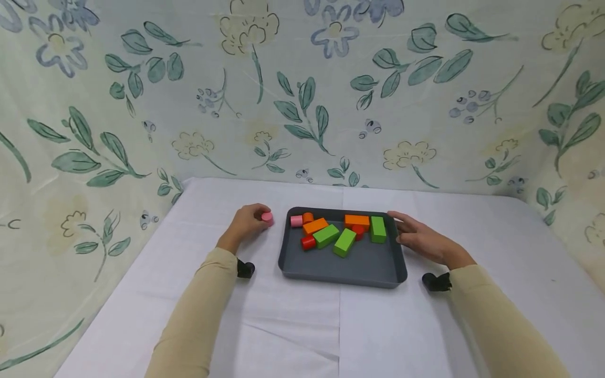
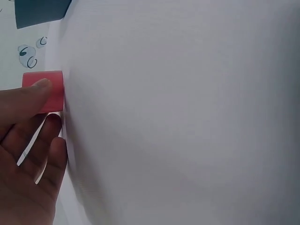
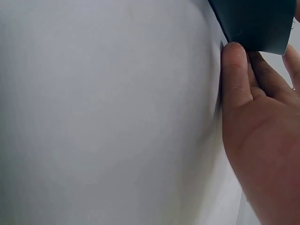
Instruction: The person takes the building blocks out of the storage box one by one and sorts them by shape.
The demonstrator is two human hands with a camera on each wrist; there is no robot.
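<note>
Left of the tray, my left hand (image 1: 244, 227) pinches a pink cylinder (image 1: 267, 218) standing on the white cloth. In the left wrist view the thumb lies across the near side of that cylinder (image 2: 55, 93), while the other fingers curve loosely below it. My right hand (image 1: 425, 240) rests against the right wall of the dark grey tray (image 1: 340, 270), its fingers mostly straight. Seen from the right wrist, the thumb (image 3: 234, 70) touches the tray's lower corner. In the tray lie green blocks (image 1: 345, 242), orange blocks (image 1: 356, 221), red cylinders (image 1: 309, 242) and another pink cylinder (image 1: 296, 221).
A white cloth (image 1: 293, 325) covers the table, with a crease running down its middle. Behind the table hangs a floral curtain (image 1: 331, 105), which also closes in both sides. An orange cylinder (image 1: 308, 217) sits near the tray's upper left corner.
</note>
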